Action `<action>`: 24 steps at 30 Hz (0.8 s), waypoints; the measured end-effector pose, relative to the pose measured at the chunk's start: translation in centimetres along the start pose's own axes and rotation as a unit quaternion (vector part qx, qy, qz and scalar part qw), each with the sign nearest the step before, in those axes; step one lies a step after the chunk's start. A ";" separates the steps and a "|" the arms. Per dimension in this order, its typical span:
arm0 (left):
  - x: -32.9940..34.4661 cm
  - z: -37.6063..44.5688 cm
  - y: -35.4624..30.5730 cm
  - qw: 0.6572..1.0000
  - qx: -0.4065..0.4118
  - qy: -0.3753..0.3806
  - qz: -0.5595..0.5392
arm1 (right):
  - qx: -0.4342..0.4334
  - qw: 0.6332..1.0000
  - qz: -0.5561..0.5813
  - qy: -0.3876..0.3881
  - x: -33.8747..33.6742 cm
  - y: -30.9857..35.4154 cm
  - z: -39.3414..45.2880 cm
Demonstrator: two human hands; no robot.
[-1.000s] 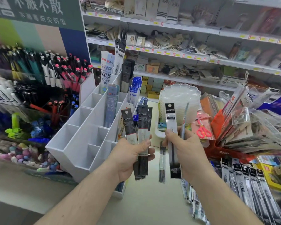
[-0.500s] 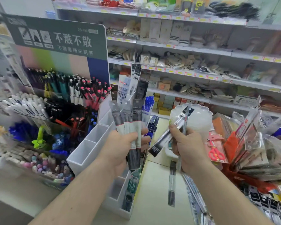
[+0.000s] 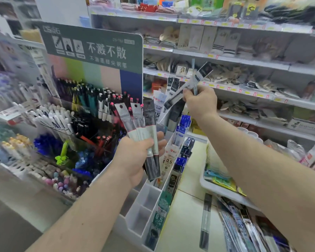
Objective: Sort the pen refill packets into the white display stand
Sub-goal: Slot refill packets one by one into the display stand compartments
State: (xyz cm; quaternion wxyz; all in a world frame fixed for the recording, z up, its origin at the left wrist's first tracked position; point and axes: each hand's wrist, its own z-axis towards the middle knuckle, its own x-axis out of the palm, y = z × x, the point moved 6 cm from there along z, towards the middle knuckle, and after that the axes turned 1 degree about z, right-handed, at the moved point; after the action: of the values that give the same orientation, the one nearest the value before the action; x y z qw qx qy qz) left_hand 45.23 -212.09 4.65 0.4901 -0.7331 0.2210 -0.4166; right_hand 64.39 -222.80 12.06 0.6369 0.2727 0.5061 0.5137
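My left hand [image 3: 137, 157] grips a fan of three refill packets [image 3: 141, 124], grey and black, held upright in front of the white display stand [image 3: 144, 206]. My right hand [image 3: 201, 102] is raised above the stand's upper rows and pinches a black-and-clear refill packet [image 3: 186, 86] tilted up to the right, plus a thin refill stick. The stand steps down toward me; several of its near compartments are empty, and packets marked 0.5 [image 3: 168, 161] stand along its right side. My left hand and forearm hide the middle of the stand.
A pen display with a green sign [image 3: 93, 50] stands left of the stand. More refill packets [image 3: 244, 226] lie in a pile at lower right, and one [image 3: 205, 220] lies alone on the counter. A white tray [image 3: 224, 190] and stocked shelves fill the right and back.
My right hand has risen and moved forward with its packet, from beside the left hand to above the stand's top. My left hand lifted its fan of packets slightly. The view tilted up.
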 end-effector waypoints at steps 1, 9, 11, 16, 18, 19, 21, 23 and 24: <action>-0.1 0.0 0.1 1.000 -0.001 0.000 0.001 | -0.007 1.000 -0.025 0.010 0.7 0.0 0.6; 0.1 -0.6 0.2 1.000 -0.008 0.024 0.013 | -0.035 0.946 -0.283 0.153 5.9 -1.0 3.0; 0.2 -0.6 0.2 1.000 -0.013 0.026 0.011 | -0.027 0.929 -0.321 0.183 6.7 -1.2 3.2; 0.2 -0.7 0.4 0.999 -0.019 0.033 0.018 | 0.024 0.963 -0.221 0.152 6.0 -0.8 3.9; 0.4 -0.8 0.6 0.999 -0.020 0.041 0.022 | 0.037 0.981 -0.156 0.107 4.9 -0.4 3.8; 0.5 -0.9 0.7 0.998 -0.023 0.046 0.023 | 0.042 0.987 -0.131 0.088 4.4 -0.2 3.6; 0.8 -1.1 1.0 0.998 -0.029 0.057 0.024 | 0.050 0.992 -0.099 0.065 3.2 -0.1 2.8; 1.1 -1.3 1.5 0.997 -0.036 0.070 0.024 | 0.062 0.994 -0.064 0.061 2.3 -0.2 1.5; 1.3 -1.3 1.8 0.996 -0.038 0.074 0.025 | 0.070 0.994 -0.042 0.065 1.9 -0.3 0.6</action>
State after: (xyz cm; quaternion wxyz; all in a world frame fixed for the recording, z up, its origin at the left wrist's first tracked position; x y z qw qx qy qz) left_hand 44.98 -214.48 3.77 0.4545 -0.7123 0.2910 -0.4487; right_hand 64.96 -221.08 11.27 0.6027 0.2611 0.5925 0.4664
